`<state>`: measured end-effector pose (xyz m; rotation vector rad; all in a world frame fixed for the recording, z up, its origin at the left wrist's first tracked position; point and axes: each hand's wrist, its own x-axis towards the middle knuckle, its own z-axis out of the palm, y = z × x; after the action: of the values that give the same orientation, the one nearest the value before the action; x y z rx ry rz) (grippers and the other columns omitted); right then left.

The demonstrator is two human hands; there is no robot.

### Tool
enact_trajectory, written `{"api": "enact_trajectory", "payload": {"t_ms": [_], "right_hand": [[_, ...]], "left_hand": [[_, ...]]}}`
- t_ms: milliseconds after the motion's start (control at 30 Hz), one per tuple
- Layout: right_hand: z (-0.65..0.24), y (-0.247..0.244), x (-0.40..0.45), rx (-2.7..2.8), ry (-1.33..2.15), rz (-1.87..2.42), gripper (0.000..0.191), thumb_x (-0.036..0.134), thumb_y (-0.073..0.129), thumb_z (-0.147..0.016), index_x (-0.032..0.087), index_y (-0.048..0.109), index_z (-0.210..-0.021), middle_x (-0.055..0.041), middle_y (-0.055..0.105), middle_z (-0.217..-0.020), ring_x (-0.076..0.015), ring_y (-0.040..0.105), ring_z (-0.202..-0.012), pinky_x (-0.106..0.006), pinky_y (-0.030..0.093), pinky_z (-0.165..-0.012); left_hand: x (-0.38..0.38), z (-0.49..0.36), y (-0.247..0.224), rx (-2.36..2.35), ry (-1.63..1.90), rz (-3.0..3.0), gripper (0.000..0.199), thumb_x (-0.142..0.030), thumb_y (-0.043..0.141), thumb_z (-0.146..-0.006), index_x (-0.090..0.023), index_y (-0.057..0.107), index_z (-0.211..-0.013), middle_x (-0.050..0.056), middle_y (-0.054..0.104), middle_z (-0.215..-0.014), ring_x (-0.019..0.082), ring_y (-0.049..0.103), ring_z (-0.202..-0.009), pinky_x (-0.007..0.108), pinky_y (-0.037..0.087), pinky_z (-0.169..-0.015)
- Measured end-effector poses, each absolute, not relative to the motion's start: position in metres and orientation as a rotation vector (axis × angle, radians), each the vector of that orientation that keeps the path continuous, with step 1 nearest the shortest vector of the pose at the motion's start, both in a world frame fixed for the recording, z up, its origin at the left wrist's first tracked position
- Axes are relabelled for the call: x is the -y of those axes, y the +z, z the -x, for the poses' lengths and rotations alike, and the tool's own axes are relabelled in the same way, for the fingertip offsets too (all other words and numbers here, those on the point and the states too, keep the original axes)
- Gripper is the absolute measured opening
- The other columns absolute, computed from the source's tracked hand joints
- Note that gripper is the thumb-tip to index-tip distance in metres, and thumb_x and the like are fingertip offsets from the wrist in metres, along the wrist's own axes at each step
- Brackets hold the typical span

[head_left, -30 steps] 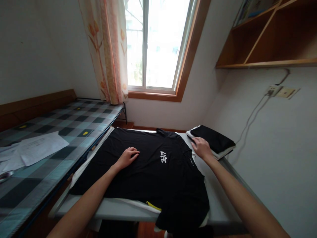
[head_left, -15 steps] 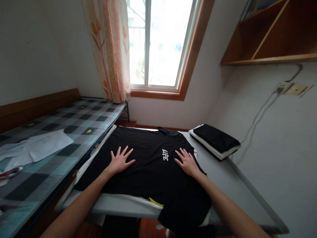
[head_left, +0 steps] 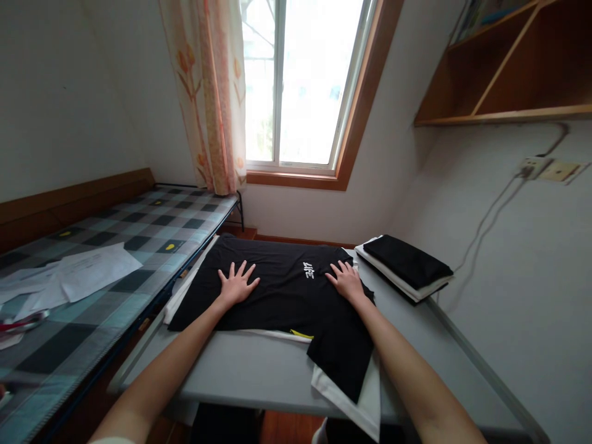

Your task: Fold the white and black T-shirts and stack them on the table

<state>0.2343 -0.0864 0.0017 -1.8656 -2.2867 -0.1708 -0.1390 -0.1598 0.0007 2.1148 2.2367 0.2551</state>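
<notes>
A black T-shirt (head_left: 277, 290) with white "LIFE" lettering lies spread on the grey table (head_left: 250, 370). My left hand (head_left: 237, 285) rests palm down on its left part, fingers spread. On the right, beside the lettering, my right hand (head_left: 346, 280) presses flat on the cloth with its fingers apart. Under the black shirt lies a white garment (head_left: 367, 388), whose edges show at the left and at the lower right, where it hangs over the table's front edge. A small strip of yellow cloth (head_left: 301, 333) shows at the shirt's near edge.
Folded black and white clothes (head_left: 407, 265) are stacked at the table's far right. Left of the table is a bed with a checked mattress (head_left: 185, 216), papers (head_left: 97, 271) lying on it. A wooden shelf (head_left: 504, 74) and a socket with cords (head_left: 534, 168) are on the right wall.
Both hands have moved away from me, and the black shirt has slid farther up the table. Its near sleeve now lies mostly on the tabletop, and more of the white garment shows beneath it.
</notes>
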Motion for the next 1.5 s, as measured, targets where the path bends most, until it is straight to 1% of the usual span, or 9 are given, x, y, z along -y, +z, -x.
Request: {"api": "enact_trajectory", "payload": {"t_ms": [133,233,333,433,533,667,900,1267,1500], "right_hand": [[-0.221,0.003,0.1,2.258,-0.292,1.841,0.042,0.032,0.037,-0.095,0.018,0.059,-0.128,-0.0154,0.052,-0.137,-0.0279,0.046,-0.125,-0.044,0.03,-0.105],[-0.217,0.004,0.12,2.276,-0.323,1.8,0.04,0.027,0.038,-0.093,0.017,0.062,-0.123,-0.0136,0.054,-0.136,-0.0274,0.047,-0.123,-0.041,0.031,-0.104],[-0.219,0.006,0.143,2.278,-0.32,1.769,0.037,0.029,0.04,-0.093,0.018,0.066,-0.117,-0.0131,0.058,-0.129,-0.028,0.049,-0.118,-0.041,0.031,-0.102],[-0.221,0.005,0.162,2.253,-0.319,1.799,0.039,0.035,0.039,-0.093,0.018,0.067,-0.114,-0.0145,0.061,-0.121,-0.0294,0.052,-0.11,-0.043,0.032,-0.1],[-0.22,0.0,0.174,2.224,-0.289,1.836,0.046,0.043,0.039,-0.093,0.017,0.062,-0.123,-0.0159,0.057,-0.126,-0.0312,0.05,-0.113,-0.044,0.034,-0.098],[-0.22,-0.008,0.17,2.205,-0.24,1.856,0.049,0.046,0.038,-0.093,0.018,0.058,-0.128,-0.0148,0.054,-0.133,-0.0303,0.045,-0.121,-0.043,0.035,-0.099],[-0.214,-0.009,0.136,2.16,-0.144,1.881,0.049,0.043,0.038,-0.093,0.017,0.057,-0.13,-0.0142,0.051,-0.136,-0.0273,0.042,-0.126,-0.041,0.031,-0.104],[-0.219,-0.011,0.132,2.107,-0.041,1.785,0.043,0.033,0.041,-0.091,0.018,0.062,-0.125,-0.0106,0.054,-0.135,-0.0254,0.043,-0.129,-0.041,0.028,-0.108],[-0.235,-0.006,0.138,1.941,-0.007,1.872,0.036,0.032,0.048,-0.088,0.018,0.07,-0.113,-0.0105,0.06,-0.124,-0.0247,0.054,-0.113,-0.037,0.037,-0.1]], "left_hand": [[0.152,0.139,0.0,-2.245,0.266,-2.112,0.063,-0.064,0.03,-0.089,-0.04,0.028,-0.147,0.001,0.022,-0.157,0.042,0.009,-0.143,0.075,0.004,-0.102],[0.154,0.139,-0.001,-2.24,0.268,-2.148,0.061,-0.06,0.03,-0.091,-0.037,0.03,-0.147,0.002,0.024,-0.157,0.041,0.012,-0.143,0.072,0.007,-0.105],[0.163,0.133,0.0,-2.281,0.273,-2.174,0.058,-0.054,0.03,-0.093,-0.032,0.034,-0.146,0.005,0.027,-0.156,0.039,0.018,-0.142,0.068,0.011,-0.108],[0.179,0.122,0.001,-2.384,0.257,-2.122,0.061,-0.055,0.033,-0.091,-0.027,0.04,-0.145,0.011,0.029,-0.155,0.043,0.02,-0.14,0.07,0.013,-0.105],[0.195,0.114,0.002,-2.371,0.219,-2.074,0.069,-0.063,0.038,-0.086,-0.028,0.04,-0.144,0.013,0.028,-0.154,0.048,0.021,-0.138,0.074,0.016,-0.101],[0.198,0.115,0.001,-2.295,0.214,-2.063,0.073,-0.068,0.034,-0.084,-0.031,0.034,-0.147,0.011,0.026,-0.156,0.048,0.017,-0.139,0.077,0.013,-0.099],[0.161,0.125,-0.001,-2.264,0.274,-2.087,0.068,-0.065,0.031,-0.088,-0.033,0.031,-0.148,0.006,0.022,-0.157,0.044,0.012,-0.142,0.074,0.007,-0.103],[0.152,0.135,-0.007,-2.216,0.341,-2.202,0.058,-0.054,0.034,-0.093,-0.028,0.04,-0.144,0.007,0.03,-0.155,0.036,0.021,-0.142,0.063,0.013,-0.111],[0.154,0.134,-0.006,-2.22,0.358,-2.237,0.054,-0.05,0.035,-0.094,-0.027,0.043,-0.142,0.007,0.029,-0.155,0.034,0.024,-0.141,0.062,0.018,-0.111]]}}
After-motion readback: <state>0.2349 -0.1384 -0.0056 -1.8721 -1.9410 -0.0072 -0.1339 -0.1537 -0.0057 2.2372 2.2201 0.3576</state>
